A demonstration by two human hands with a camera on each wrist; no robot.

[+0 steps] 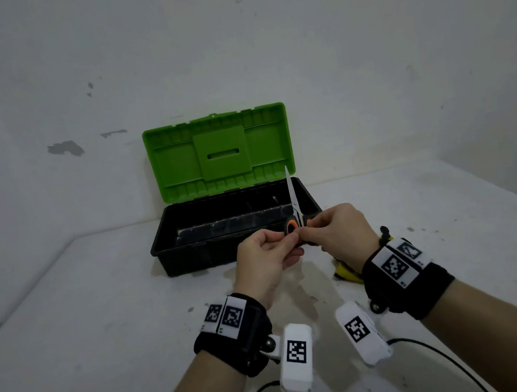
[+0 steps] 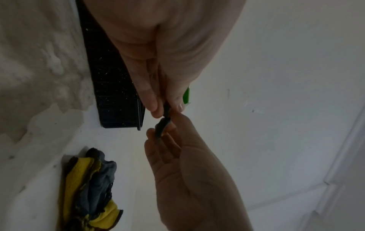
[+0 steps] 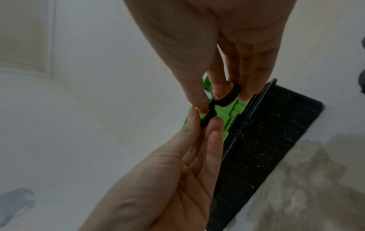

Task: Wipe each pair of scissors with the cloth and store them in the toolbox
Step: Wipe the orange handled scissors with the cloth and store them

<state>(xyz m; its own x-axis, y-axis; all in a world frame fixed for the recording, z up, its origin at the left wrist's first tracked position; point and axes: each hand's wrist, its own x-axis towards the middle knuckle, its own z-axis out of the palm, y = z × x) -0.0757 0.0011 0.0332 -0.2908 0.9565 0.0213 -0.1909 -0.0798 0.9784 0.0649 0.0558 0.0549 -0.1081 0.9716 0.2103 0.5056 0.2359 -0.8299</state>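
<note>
A pair of scissors (image 1: 292, 204) with black and orange handles stands upright, blades closed and pointing up, just in front of the open toolbox (image 1: 192, 256). My left hand (image 1: 290, 238) pinches the left handle loop and my right hand (image 1: 309, 226) pinches the right loop. In the left wrist view my left hand (image 2: 166, 107) pinches the black handle (image 2: 167, 109). In the right wrist view my right hand (image 3: 227, 95) curls round a loop (image 3: 227, 101). The yellow and grey cloth (image 1: 346, 275) lies on the table under my right wrist, touched by neither hand.
The toolbox has a black base and a green lid (image 1: 220, 151) raised against the white wall. Something long and dark lies inside the base. The white table (image 1: 85, 322) shows stains near the box. Cables trail from both wrist cameras.
</note>
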